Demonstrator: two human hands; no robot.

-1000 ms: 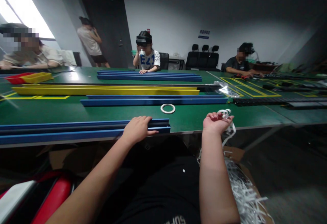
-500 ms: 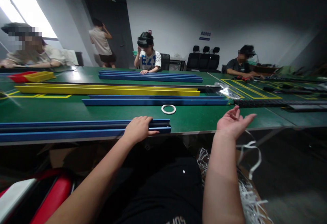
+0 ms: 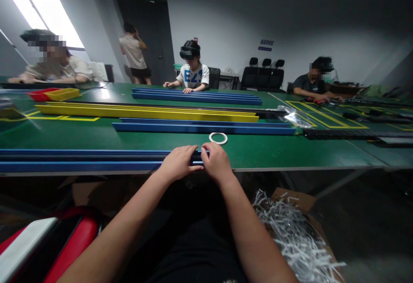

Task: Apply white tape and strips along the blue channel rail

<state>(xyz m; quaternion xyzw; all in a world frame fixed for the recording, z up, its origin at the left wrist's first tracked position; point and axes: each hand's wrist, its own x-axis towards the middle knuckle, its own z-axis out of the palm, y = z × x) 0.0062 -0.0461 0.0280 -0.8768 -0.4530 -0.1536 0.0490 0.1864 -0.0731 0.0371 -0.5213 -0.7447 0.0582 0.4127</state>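
Note:
A long blue channel [image 3: 80, 165] with a dark strip inside lies along the near edge of the green table. My left hand [image 3: 179, 161] rests over it near its right end, closed on it with the thumb at the near side. Right beside it, my right hand [image 3: 215, 161] has its fingers bent together at the channel's end; what its fingertips hold, if anything, is hidden. A white ring [image 3: 218, 138] lies on the table just beyond my right hand.
Further back lie another blue channel [image 3: 206, 129], a yellow channel [image 3: 145, 112] and more blue channels [image 3: 196, 98]. Red [image 3: 43, 94] and yellow [image 3: 66, 95] trays stand left. Below right, a box holds white strips [image 3: 297, 231]. Several people are around.
My right hand has come left from above the table's right part to the channel's end, its fingers now bent together. The white strip hanging by it is no longer there. The view has shifted slightly.

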